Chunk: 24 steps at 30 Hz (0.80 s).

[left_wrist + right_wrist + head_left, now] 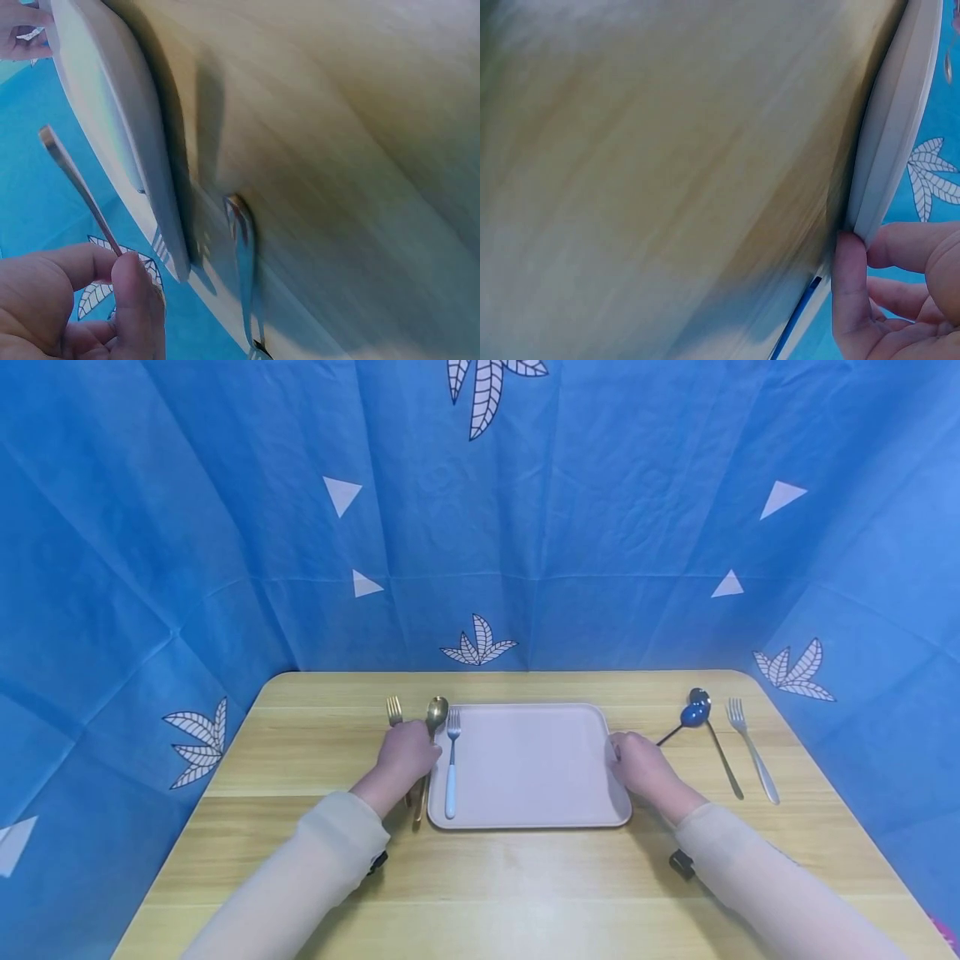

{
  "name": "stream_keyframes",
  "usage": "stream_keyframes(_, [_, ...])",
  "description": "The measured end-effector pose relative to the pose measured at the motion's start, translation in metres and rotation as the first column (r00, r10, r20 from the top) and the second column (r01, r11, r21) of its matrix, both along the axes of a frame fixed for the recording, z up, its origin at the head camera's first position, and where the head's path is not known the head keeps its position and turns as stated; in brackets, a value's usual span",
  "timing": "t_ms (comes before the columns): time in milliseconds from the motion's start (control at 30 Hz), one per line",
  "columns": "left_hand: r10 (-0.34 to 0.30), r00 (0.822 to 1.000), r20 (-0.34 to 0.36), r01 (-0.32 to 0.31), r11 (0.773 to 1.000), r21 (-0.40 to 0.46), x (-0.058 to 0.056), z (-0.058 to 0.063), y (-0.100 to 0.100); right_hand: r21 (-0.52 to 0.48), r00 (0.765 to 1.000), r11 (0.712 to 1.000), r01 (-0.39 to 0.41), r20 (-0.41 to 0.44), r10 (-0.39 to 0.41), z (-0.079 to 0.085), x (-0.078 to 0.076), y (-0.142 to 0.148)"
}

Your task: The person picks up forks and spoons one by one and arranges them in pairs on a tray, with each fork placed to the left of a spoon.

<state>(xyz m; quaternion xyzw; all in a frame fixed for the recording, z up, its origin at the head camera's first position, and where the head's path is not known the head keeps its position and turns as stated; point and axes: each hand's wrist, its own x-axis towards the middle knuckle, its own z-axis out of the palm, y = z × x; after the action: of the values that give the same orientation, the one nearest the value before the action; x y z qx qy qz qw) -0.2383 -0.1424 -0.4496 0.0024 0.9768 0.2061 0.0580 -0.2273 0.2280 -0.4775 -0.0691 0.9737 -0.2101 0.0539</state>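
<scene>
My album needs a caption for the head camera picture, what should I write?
Left hand pinches a gold spoon, right hand grips the tray, and a fork lies on it.

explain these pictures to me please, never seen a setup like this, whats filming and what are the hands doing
There is no machine here, only a person's two bare hands. The wide picture comes from a camera worn on the head, looking forward and down. The other two come from a camera on each wrist, so they look close and tilted.

On the table is a tray with a blue-handled fork on it. The left hand pinches a gold spoon by the tray's left edge; a gold fork lies close by. The right hand grips the tray's right edge. Farther right lie a blue spoon, a dark spoon and a silver fork.
</scene>
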Motion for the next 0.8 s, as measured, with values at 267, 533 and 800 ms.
stream_keyframes(267, [0.008, 1.000, 0.016, -0.008, 1.000, 0.029, -0.001, -0.001, 0.010, 0.018, 1.000, 1.000, -0.013, -0.010, 0.013, 0.000, 0.001, 0.000])
stream_keyframes(533, [-0.027, 0.999, -0.020, 0.027, 1.000, 0.010, -0.001, -0.001, 0.019, 0.010, 1.000, 1.000, 0.011, 0.012, -0.012, 0.000, 0.000, 0.000])
stream_keyframes(800, [0.001, 1.000, 0.014, -0.003, 0.993, 0.117, -0.001, -0.005, 0.029, -0.004, 1.000, 1.000, 0.018, 0.020, -0.017, 0.002, 0.001, -0.001])
